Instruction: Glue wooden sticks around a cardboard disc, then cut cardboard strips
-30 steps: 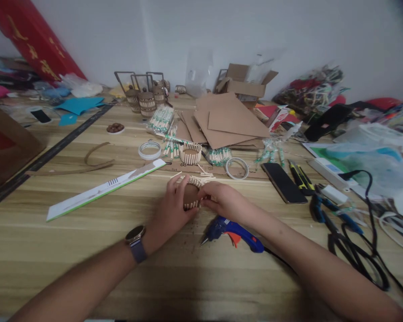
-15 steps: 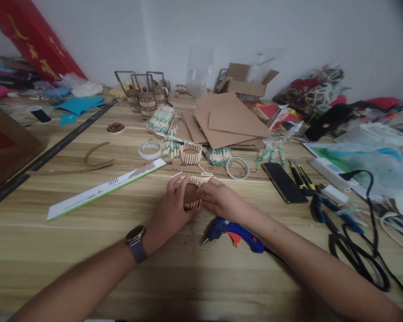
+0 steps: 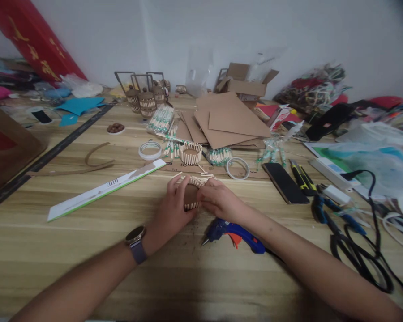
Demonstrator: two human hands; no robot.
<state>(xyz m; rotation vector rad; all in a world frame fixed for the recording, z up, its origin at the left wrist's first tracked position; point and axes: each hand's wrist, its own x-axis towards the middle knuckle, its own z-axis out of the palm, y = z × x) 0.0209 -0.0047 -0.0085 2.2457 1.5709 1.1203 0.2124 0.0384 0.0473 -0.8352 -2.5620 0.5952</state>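
My left hand (image 3: 170, 210) and my right hand (image 3: 219, 200) are both closed around a small round cardboard basket ringed with short wooden sticks (image 3: 191, 195), which rests on the wooden table (image 3: 87, 241). The left hand cups its left side; the right hand pinches its right rim. Loose wooden sticks (image 3: 205, 175) lie just behind it. A blue glue gun (image 3: 233, 230) lies on the table under my right wrist. A watch sits on my left wrist.
A finished stick basket (image 3: 190, 153) stands farther back, with tape rolls (image 3: 149, 150), a white-green ruler (image 3: 104, 189), cardboard sheets (image 3: 228, 118), a black phone (image 3: 285, 182), utility knives (image 3: 302, 176), scissors and black cables (image 3: 356, 250) at right.
My right hand has crept slightly left along the basket's rim. The left hand and basket stay put.
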